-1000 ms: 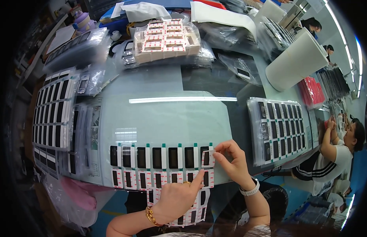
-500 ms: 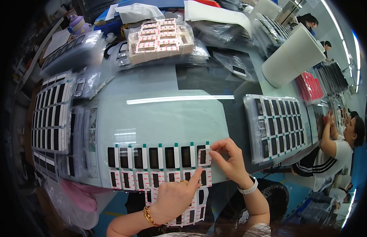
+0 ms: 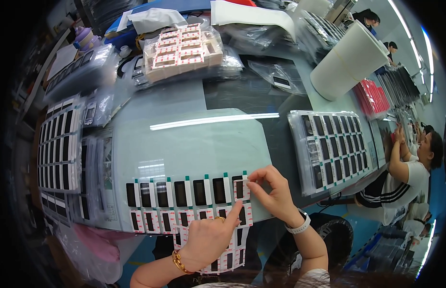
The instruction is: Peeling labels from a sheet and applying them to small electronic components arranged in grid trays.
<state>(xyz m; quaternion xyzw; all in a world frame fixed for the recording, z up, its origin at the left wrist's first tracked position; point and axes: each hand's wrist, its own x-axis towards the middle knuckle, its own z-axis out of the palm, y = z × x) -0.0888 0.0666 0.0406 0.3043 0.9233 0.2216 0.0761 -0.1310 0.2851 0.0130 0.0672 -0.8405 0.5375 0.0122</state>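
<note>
A row of dark rectangular panels (image 3: 182, 194) with white side strips and green tabs lies along the near part of the table. Over the rightmost panel is a white adhesive frame (image 3: 239, 183) with red print, its right edge pinched between the thumb and index finger of my right hand (image 3: 274, 194). My left hand (image 3: 208, 240) stretches its index finger to the lower edge of that frame, the other fingers curled. Beneath the panels, a sheet of similar adhesive frames (image 3: 151, 222) runs along the table edge and hangs over it, partly hidden by my left hand.
Stacked sheets of dark panels stand at left (image 3: 59, 144) and right (image 3: 336, 151). At the back are a bagged stack of adhesive frames (image 3: 179, 50) and a large white roll (image 3: 348, 62). A co-worker (image 3: 408, 158) sits at the far right.
The whole view has shifted slightly, so most things appear a little further left. Both hands keep nearly the same pose at the rightmost panel, and the adhesive frame stays pinched.
</note>
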